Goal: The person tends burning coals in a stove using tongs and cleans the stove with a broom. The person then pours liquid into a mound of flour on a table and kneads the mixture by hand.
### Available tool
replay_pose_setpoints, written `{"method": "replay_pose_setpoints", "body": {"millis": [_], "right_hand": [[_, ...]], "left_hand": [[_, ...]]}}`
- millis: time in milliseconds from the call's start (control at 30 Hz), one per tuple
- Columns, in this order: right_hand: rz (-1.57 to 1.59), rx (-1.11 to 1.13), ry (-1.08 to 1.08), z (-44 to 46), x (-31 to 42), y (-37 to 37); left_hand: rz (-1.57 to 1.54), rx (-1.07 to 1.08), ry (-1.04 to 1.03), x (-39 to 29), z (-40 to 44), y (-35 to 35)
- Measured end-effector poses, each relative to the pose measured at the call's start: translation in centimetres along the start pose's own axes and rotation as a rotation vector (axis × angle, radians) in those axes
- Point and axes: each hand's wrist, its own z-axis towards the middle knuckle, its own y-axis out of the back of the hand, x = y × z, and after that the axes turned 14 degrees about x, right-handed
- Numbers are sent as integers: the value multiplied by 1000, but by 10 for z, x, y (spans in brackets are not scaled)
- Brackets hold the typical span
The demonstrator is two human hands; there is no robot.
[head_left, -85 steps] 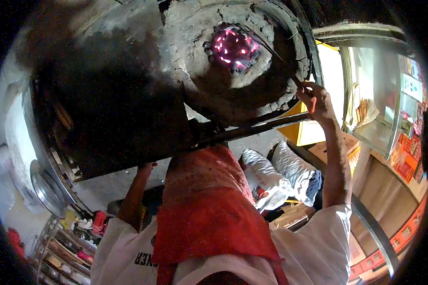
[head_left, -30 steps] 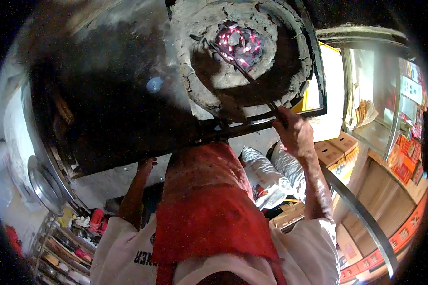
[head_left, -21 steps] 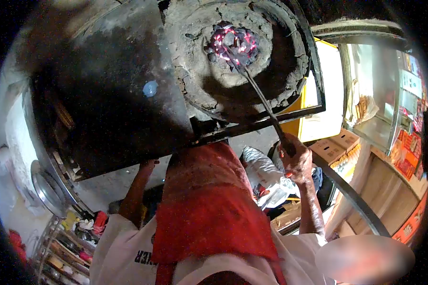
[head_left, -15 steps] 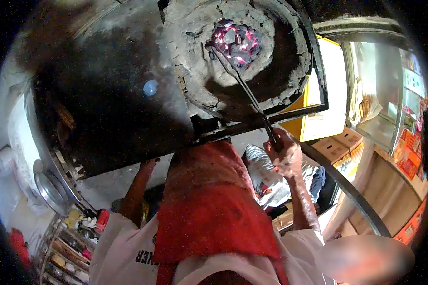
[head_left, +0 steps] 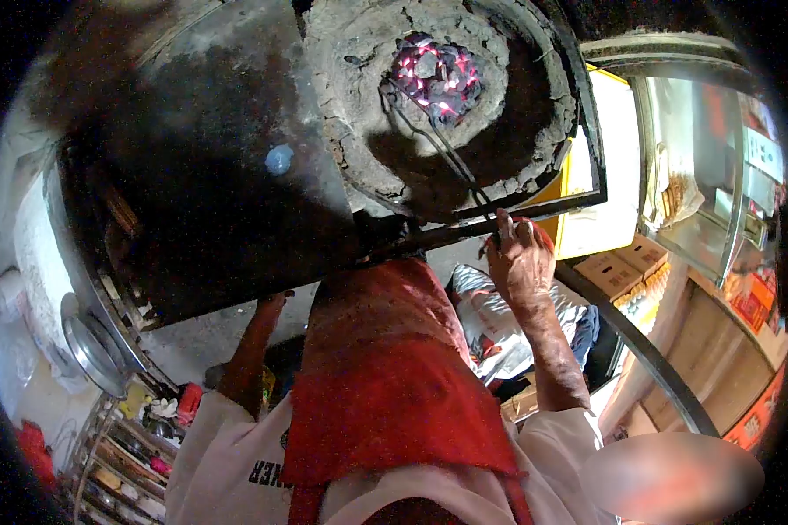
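My right hand (head_left: 522, 262) is at the front edge of the stove, with its fingers round the handle end of long, dark metal tongs (head_left: 451, 156). Inside the round clay hearth (head_left: 359, 131), the tongs reach in at a slant, their tips by the left side of the glowing coals (head_left: 438, 79). A little gap shows between the two tong arms, and nothing is visible in their tips. My left hand (head_left: 280, 298) is low at the left, by the stove's front edge; its fingers are mostly hidden there.
A dark flat stove top (head_left: 210, 210) extends left of the hearth, with a small pale-blue spot (head_left: 278, 159) on it. Cardboard boxes (head_left: 622, 267) and a yellow-edged panel (head_left: 608, 166) stand at right. A round metal lid (head_left: 94, 354) leans at left. A person (head_left: 674, 477) is at lower right.
My right hand has moved slightly up toward the stove edge and turned its back upward. The tong handles sit lower behind the edge, and the arms look more spread.
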Motion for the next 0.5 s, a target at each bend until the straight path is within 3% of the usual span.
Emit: {"method": "replay_pose_setpoints", "body": {"millis": [67,267,400,500], "right_hand": [[-116,-103,58,-8,-11,-7],[-126,-118,97,-32,-18,-6],[-37,-134,5,-41,-13,-3],[240,-81,-49,-39,-14,5]], "left_hand": [[-3,-1,1,0,-1,0],[-6,7,1,-4,-1,-5],[-11,11,-2,-5,-3,-4],[-8,9,-15,-3,3,-3]]}}
